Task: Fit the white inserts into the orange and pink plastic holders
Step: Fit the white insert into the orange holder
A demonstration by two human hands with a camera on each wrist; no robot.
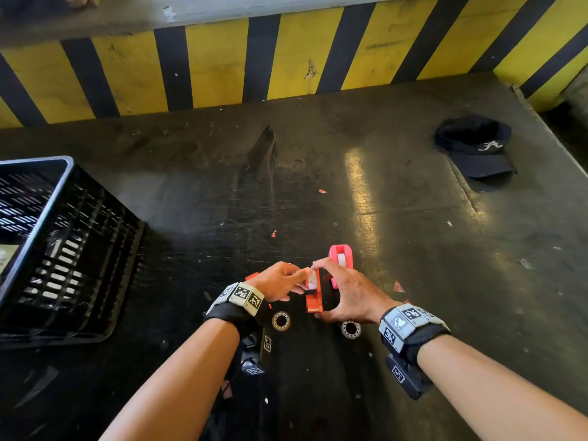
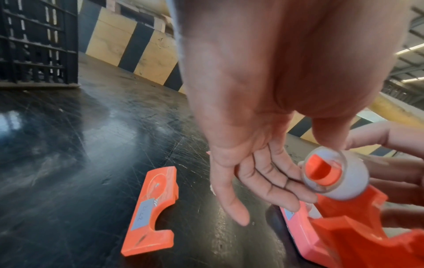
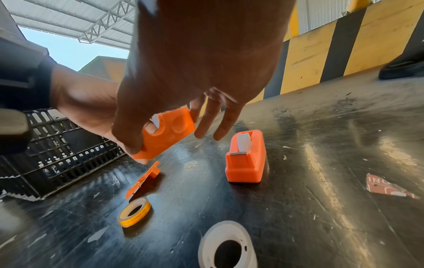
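The left hand [image 1: 281, 283] pinched a white ring-shaped tape insert [image 2: 336, 176] between thumb and fingers [image 2: 273, 183], half on the hub of the orange plastic tape holder [image 1: 313, 299], which the right hand [image 1: 345, 292] gripped just above the dark scratched worktop [image 1: 413, 202]. Pushed in crooked, the insert would likely jam or slip from that light pinch. The pink plastic holder [image 1: 341, 259], just beyond, already carried its insert. Spare rolls [image 1: 281, 320] lay near the wrists.
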